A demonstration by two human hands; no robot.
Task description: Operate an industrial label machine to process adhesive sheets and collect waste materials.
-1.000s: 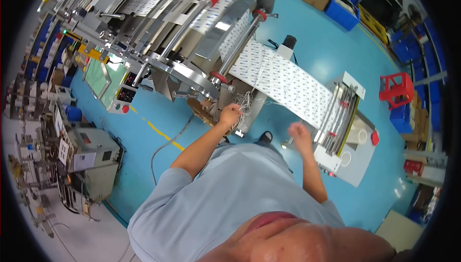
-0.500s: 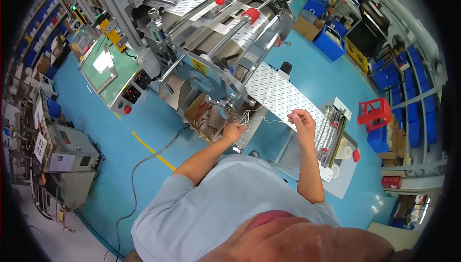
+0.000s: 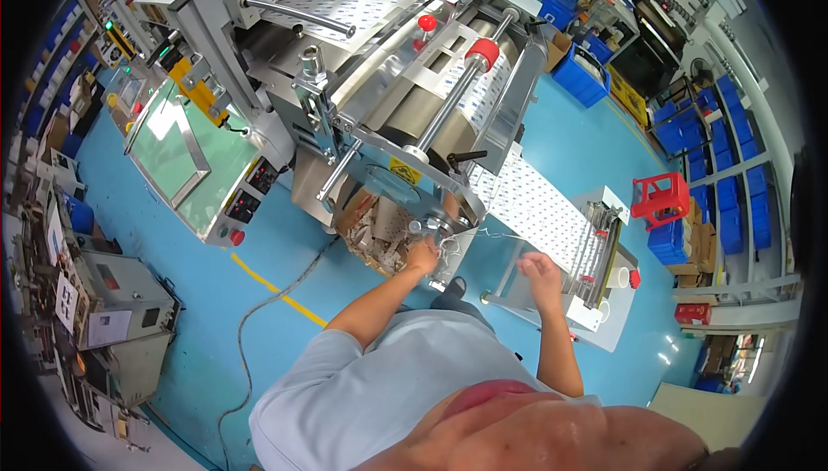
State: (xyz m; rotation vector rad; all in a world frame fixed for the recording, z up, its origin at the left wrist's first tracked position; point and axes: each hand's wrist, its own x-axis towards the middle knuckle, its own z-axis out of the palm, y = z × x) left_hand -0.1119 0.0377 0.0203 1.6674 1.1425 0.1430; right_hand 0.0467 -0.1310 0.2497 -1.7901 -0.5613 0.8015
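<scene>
A thin, pale strand of waste trim (image 3: 483, 234) stretches between a person's two hands below the long white perforated web (image 3: 539, 208). The left hand (image 3: 423, 257) pinches one end against the grey metal roller machine (image 3: 414, 117); the right hand (image 3: 542, 271), fist closed, grips the other beside the small white cutter unit (image 3: 604, 298) on the blue floor (image 3: 595, 139).

I see my own light grey-blue short-sleeved cotton T-shirt (image 3: 405, 385), plain and unmarked, its sleeves ending above the elbows; both forearms and my left hand (image 3: 422, 257) and right hand (image 3: 542, 270) are uncovered, ungloved.
</scene>
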